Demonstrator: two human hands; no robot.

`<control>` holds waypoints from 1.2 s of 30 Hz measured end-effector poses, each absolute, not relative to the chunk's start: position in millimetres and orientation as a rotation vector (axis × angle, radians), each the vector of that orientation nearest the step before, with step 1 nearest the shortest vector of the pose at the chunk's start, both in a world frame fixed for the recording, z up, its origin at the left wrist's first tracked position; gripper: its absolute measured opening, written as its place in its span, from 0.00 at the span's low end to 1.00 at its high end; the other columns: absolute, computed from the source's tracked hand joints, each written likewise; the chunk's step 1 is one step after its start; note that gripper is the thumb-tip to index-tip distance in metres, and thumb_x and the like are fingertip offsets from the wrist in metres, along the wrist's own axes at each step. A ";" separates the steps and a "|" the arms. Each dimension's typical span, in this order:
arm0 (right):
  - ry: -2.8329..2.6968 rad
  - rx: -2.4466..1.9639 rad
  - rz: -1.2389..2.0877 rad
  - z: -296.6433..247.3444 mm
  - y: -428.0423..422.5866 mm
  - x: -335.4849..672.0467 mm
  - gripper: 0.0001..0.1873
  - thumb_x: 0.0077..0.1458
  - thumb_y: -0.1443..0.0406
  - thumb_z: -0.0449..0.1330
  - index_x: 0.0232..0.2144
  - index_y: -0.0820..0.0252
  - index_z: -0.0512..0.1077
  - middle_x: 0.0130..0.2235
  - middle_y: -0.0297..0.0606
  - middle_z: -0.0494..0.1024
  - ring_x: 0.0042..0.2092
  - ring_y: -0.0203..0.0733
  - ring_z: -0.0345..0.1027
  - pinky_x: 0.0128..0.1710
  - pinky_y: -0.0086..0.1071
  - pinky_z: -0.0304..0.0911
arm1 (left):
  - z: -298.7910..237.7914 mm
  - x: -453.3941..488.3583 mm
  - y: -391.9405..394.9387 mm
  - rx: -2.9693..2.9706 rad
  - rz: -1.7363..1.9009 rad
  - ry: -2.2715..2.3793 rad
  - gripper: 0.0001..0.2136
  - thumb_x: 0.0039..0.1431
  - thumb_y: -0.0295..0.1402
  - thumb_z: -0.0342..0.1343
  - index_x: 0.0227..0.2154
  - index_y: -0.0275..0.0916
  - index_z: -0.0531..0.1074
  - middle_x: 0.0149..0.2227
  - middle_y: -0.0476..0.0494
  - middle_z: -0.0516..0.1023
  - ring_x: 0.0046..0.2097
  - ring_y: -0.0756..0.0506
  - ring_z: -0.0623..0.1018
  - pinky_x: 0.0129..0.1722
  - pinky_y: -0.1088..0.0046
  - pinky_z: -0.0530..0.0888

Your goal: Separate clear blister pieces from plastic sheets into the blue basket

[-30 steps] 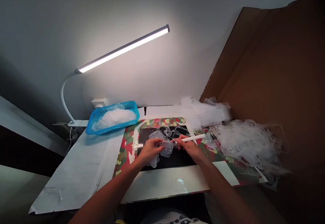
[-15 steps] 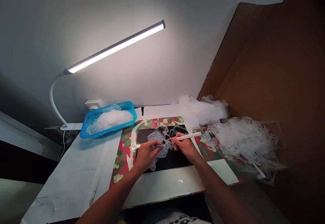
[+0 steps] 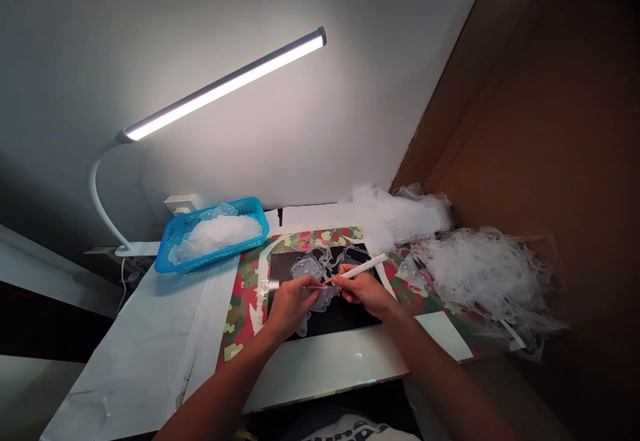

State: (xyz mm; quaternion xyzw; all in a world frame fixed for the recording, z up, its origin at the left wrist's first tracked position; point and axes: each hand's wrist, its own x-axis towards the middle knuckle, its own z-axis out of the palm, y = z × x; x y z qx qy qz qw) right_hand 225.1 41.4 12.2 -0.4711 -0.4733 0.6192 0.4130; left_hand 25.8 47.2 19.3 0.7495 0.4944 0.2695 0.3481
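My left hand (image 3: 289, 302) pinches a small clear plastic piece (image 3: 320, 294) over a black mat (image 3: 345, 318). My right hand (image 3: 363, 291) grips a thin white pen-like tool (image 3: 361, 268), its tip against that same piece. More clear cut-out film (image 3: 320, 262) lies on the black mat just beyond my fingers. The mat rests on a red, green and yellow camouflage sheet (image 3: 245, 294).
A blue basket (image 3: 213, 233) of clear pieces stands at the back left under a lit desk lamp (image 3: 220, 86). A heap of clear plastic offcuts (image 3: 480, 278) lies to the right, more bundled plastic (image 3: 405, 214) behind. Brown cardboard (image 3: 540, 134) walls the right side. White paper (image 3: 150, 348) covers the left.
The clear piece, held face-on a second ago, is now turned edge-on in my left fingers, with the tool tip brought in against it. The view shifted slightly.
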 end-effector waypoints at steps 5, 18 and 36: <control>-1.323 -1.295 1.151 13.7 41.3 217.2 0.19 0.53 0.54 0.62 0.21 0.56 0.61 0.15 0.23 0.62 0.16 0.30 0.54 0.18 0.26 0.46 | 16.6 24.1 47.5 1.950 0.710 1.327 0.06 0.57 0.36 0.54 0.31 0.42 0.74 0.31 0.50 0.78 0.33 0.47 0.75 0.33 0.74 0.67; -1.260 -1.014 1.514 19.2 26.7 232.3 0.17 0.53 0.53 0.64 0.25 0.59 0.68 0.34 0.36 0.75 0.37 0.40 0.72 0.35 0.30 0.63 | 3.2 26.6 62.1 1.523 0.706 1.031 0.19 0.49 0.46 0.63 0.33 0.37 0.66 0.26 0.52 0.70 0.27 0.52 0.69 0.26 0.78 0.64; -1.713 -1.397 0.865 30.9 23.8 234.1 0.11 0.61 0.60 0.52 0.28 0.55 0.67 0.32 0.32 0.78 0.31 0.40 0.68 0.32 0.32 0.58 | 25.1 19.5 55.0 1.471 0.380 0.789 0.13 0.48 0.40 0.65 0.27 0.33 0.75 0.24 0.49 0.71 0.26 0.52 0.69 0.27 0.78 0.66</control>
